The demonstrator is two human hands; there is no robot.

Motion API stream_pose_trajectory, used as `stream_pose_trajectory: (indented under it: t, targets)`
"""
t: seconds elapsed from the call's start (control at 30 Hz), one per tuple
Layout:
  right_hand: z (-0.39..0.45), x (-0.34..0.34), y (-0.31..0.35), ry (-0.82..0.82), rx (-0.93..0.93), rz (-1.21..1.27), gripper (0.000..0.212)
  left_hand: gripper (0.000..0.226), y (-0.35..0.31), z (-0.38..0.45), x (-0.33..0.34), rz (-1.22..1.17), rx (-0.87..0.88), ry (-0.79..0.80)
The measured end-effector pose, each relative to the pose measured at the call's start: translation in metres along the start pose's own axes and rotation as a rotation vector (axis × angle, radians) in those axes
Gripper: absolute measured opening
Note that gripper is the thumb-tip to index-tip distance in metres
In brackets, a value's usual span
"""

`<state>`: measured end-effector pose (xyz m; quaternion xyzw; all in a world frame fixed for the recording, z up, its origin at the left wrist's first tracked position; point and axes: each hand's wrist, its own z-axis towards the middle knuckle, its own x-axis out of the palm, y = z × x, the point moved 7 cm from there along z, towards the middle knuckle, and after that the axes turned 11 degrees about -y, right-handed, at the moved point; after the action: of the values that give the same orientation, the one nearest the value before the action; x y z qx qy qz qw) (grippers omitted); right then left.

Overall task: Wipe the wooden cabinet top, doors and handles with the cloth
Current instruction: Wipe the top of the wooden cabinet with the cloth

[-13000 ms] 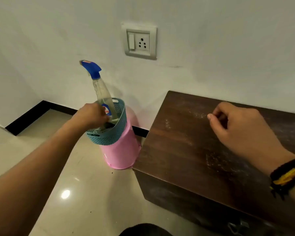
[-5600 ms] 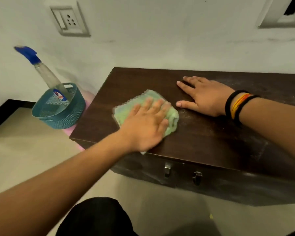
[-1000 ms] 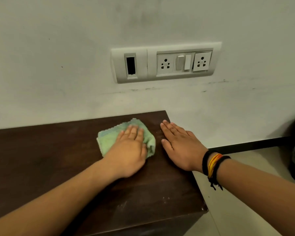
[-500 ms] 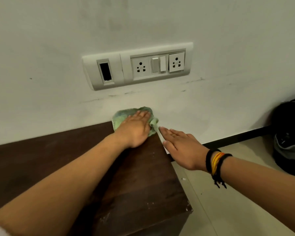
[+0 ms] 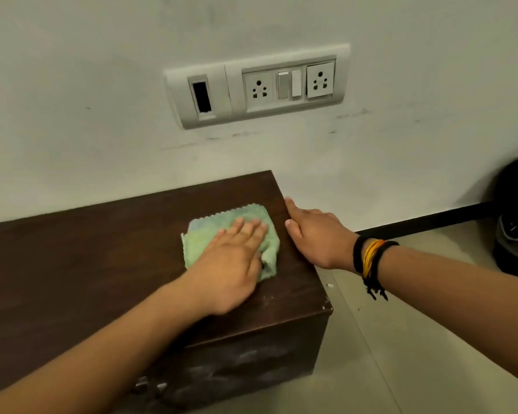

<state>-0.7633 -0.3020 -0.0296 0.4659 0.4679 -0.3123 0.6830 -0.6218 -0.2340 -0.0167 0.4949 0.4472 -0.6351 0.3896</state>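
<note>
A low dark wooden cabinet (image 5: 72, 264) stands against the white wall. A green cloth (image 5: 210, 231) lies on its top near the right end. My left hand (image 5: 231, 264) presses flat on the cloth, fingers spread over it. My right hand (image 5: 314, 237), with black and orange bands at the wrist, rests over the cabinet's right edge, fingers together, holding nothing. The dusty front doors (image 5: 251, 369) show below, with metal handles (image 5: 148, 386) partly hidden by my left forearm.
A white socket and switch panel (image 5: 257, 88) is on the wall above the cabinet. A dark bag (image 5: 515, 222) sits on the tiled floor (image 5: 401, 354) at the far right, beside the black skirting (image 5: 425, 222).
My left hand has drawn the cloth back from the rear right corner toward me. My right hand has stayed at the cabinet's right edge. The view has tilted down.
</note>
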Motion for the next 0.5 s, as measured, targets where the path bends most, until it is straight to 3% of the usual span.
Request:
stream_pose_trajectory:
  t: [0.1,0.2,0.27,0.37,0.43,0.5]
  targets:
    - [0.0,0.001,-0.007,-0.026,0.021,0.021,0.054,0.056,-0.031,0.003,0.006,-0.033,0.098,-0.001]
    - [-0.006,0.0,-0.015,-0.004,-0.007,0.029,0.052,0.057,-0.001,0.024,0.0,0.037,-0.061,-0.001]
    - [-0.013,0.0,-0.013,0.015,-0.04,0.037,0.054,0.062,0.011,-0.01,-0.005,0.059,-0.101,0.002]
    - [-0.014,0.0,-0.009,-0.021,-0.052,0.017,0.05,0.069,-0.032,-0.065,0.0,0.008,0.015,0.009]
    - [-0.012,-0.003,-0.008,-0.02,-0.05,0.033,0.046,0.06,-0.056,-0.048,0.007,-0.012,0.065,0.001]
    - [-0.012,-0.008,-0.01,0.046,-0.081,0.062,0.046,0.056,-0.051,-0.014,0.005,0.033,-0.015,-0.021]
